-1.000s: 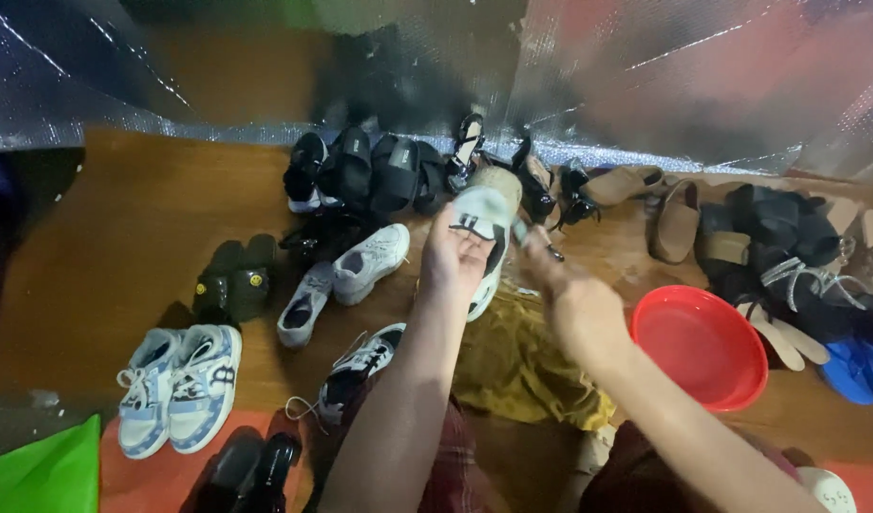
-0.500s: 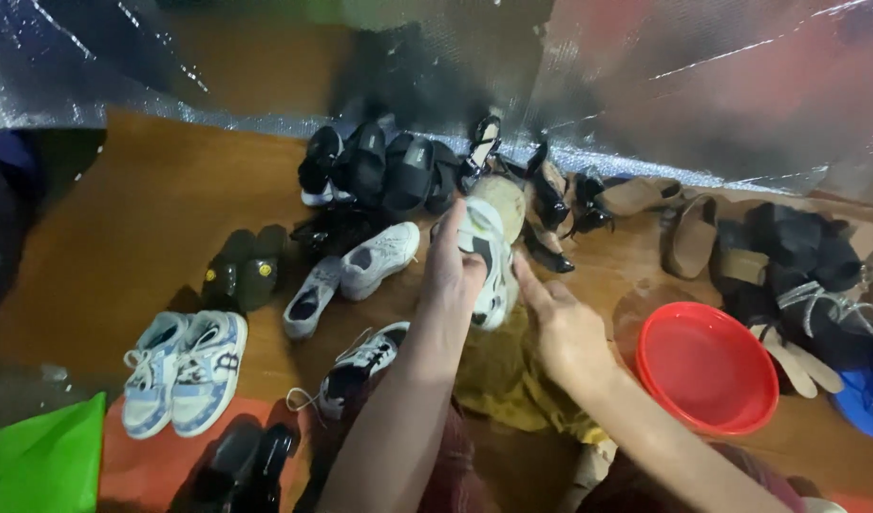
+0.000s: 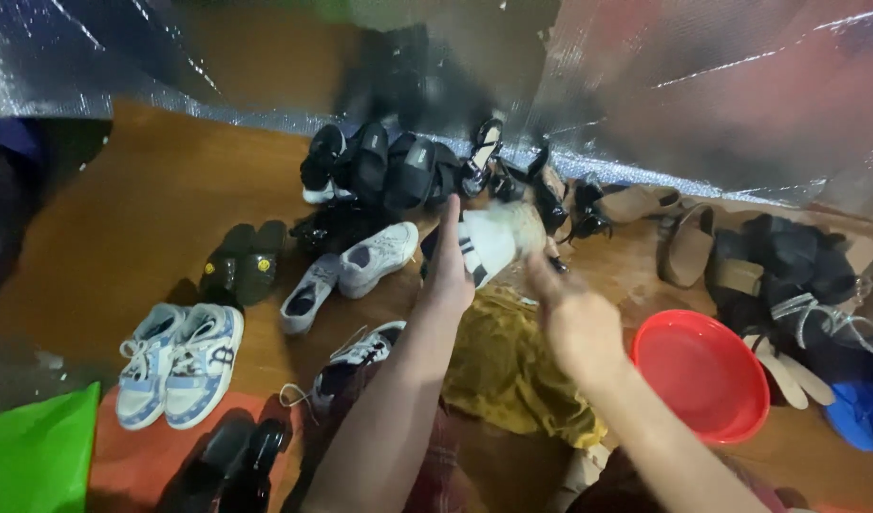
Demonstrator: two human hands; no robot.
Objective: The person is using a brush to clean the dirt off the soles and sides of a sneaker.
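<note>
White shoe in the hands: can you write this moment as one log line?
left hand: holds white shoe | right hand: at shoe | below: yellow cloth | right: red basin

No packages, labels, signs or screens.

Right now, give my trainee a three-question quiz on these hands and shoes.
1. True or false: the left hand holds a white sneaker.
2. What lies on the floor right of the right hand? A) red basin B) green bag C) blue-white sneakers
3. What colour is the cloth under the hands?

Key: 1 true; 2 A, the red basin; 3 mustard yellow.
</note>
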